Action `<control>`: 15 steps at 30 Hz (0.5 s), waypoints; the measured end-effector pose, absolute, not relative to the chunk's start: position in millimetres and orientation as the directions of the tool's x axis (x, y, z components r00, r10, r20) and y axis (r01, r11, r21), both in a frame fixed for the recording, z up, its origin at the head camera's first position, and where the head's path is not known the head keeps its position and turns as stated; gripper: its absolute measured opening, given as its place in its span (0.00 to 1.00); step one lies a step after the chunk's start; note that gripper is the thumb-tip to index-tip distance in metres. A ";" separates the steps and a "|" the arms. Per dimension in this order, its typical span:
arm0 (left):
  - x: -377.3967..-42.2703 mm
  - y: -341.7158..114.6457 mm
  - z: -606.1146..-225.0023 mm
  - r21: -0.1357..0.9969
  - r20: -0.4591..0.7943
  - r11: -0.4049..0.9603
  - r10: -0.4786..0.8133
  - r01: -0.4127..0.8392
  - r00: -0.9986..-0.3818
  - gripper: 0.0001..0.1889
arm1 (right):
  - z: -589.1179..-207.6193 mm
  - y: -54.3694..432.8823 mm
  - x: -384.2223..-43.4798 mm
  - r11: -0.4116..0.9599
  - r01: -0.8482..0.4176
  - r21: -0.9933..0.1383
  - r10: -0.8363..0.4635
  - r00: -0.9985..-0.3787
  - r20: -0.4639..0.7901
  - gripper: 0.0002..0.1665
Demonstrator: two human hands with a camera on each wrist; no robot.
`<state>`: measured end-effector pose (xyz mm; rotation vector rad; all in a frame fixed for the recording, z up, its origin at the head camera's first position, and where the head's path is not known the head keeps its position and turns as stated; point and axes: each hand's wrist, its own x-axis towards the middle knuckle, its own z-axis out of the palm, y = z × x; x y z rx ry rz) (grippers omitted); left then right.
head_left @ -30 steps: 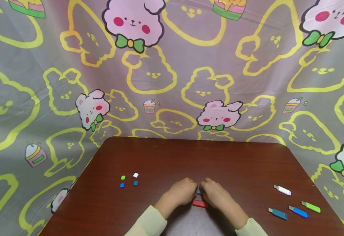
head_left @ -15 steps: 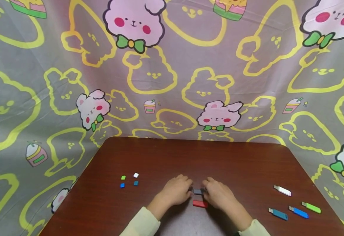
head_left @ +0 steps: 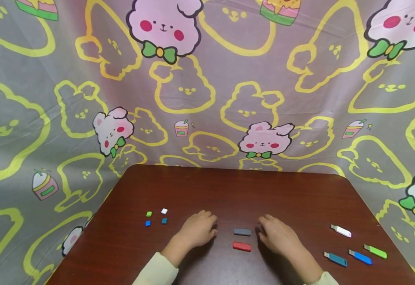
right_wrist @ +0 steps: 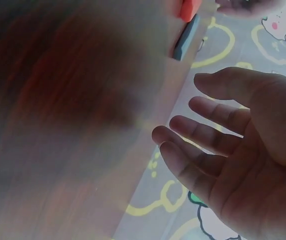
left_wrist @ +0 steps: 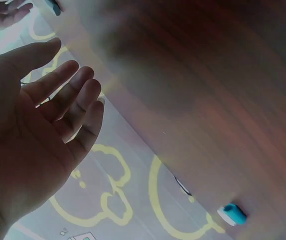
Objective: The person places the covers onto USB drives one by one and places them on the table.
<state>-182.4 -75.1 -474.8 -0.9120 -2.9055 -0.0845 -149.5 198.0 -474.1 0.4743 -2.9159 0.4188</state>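
L hand [head_left: 197, 230] & R hand [head_left: 278, 236] empty, fingers loose; rushed grab at grey stick [head_left: 242, 232] cd nudge nearby red stick [head_left: 241, 246].

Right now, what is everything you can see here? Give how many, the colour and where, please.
green block: one, green, table's left part
white block: one, white, right of the green block
blue block: one, blue, below green in the head view
teal block: one, teal, right of blue
gray stick: one, gray, table's middle
red stick: one, red, below gray
white USB stick: one, white, table's right part
green USB stick: one, green, rightmost
blue USB stick: one, blue, left of green
teal USB stick: one, teal, left of blue
table: one, reddish brown, underneath
cloth: count unclear, gray patterned, behind table
sleeves: two, pale yellow-green, bottom edge
left hand: one, bare, left of gray stick
right hand: one, bare, right of gray stick
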 end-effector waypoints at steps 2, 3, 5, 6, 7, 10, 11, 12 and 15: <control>-182.0 -80.3 -475.0 0.027 0.108 0.821 0.565 0.570 -0.818 0.15 | -474.3 201.2 -148.8 0.911 -0.330 -0.246 -0.286 -0.937 0.200 0.14; -181.7 -82.9 -475.1 0.029 0.108 0.822 0.563 0.568 -0.820 0.15 | -474.4 202.5 -148.3 0.912 -0.331 -0.243 -0.287 -0.937 0.202 0.14; -181.1 -88.1 -475.4 0.034 0.108 0.825 0.558 0.564 -0.823 0.15 | -474.7 204.6 -147.9 0.910 -0.338 -0.240 -0.291 -0.933 0.211 0.14; -180.9 -90.8 -475.6 0.037 0.109 0.826 0.556 0.562 -0.824 0.15 | -474.9 205.5 -147.6 0.910 -0.339 -0.238 -0.292 -0.933 0.212 0.15; -180.7 -93.2 -476.1 0.038 0.108 0.828 0.552 0.559 -0.826 0.15 | -475.0 206.3 -147.1 0.909 -0.342 -0.237 -0.294 -0.932 0.214 0.15; -180.1 -100.2 -477.1 0.040 0.110 0.834 0.544 0.550 -0.832 0.15 | -475.6 208.3 -145.2 0.913 -0.331 -0.240 -0.285 -0.936 0.205 0.16; -179.9 -102.2 -477.2 0.039 0.112 0.836 0.541 0.548 -0.833 0.15 | -475.5 208.9 -144.7 0.915 -0.323 -0.242 -0.280 -0.940 0.195 0.17; -179.8 -103.8 -477.4 0.038 0.116 0.837 0.539 0.546 -0.834 0.15 | -475.8 209.8 -144.4 0.916 -0.320 -0.242 -0.278 -0.941 0.191 0.17; -179.7 -107.4 -477.2 0.032 0.125 0.839 0.536 0.544 -0.835 0.15 | -476.1 212.7 -144.0 0.919 -0.309 -0.243 -0.274 -0.947 0.168 0.17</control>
